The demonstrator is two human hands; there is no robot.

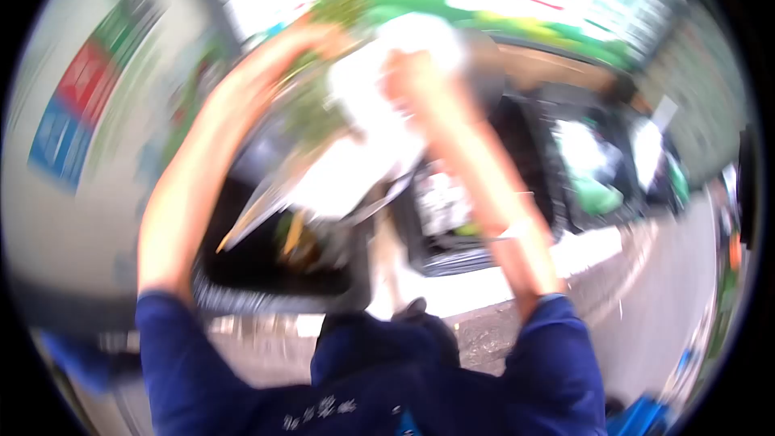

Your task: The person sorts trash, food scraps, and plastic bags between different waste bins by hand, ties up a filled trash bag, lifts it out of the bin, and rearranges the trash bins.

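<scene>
A bundle of green leafy stems [311, 117] is raised over the black-lined bin at the left, blurred by motion. My left hand [323, 39] is closed around the upper part of the bundle, with leaves showing above and below it. In my right hand [410, 79] is some white wrapping [363, 161], which spreads beside and below the stems; whether it is paper or plastic I cannot tell. Thin stalk ends point down and left. Below both hands, the black-lined bin [274, 295] holds dark refuse with some yellow and orange bits.
Right of this bin stands another black-lined bin [452, 262] with white and green refuse. Farther right are more bins with a green bag [596, 194]. A printed board [517, 0] rises behind; a panel with coloured blocks [81, 81] flanks the left. Pavement [646, 307] lies to the right.
</scene>
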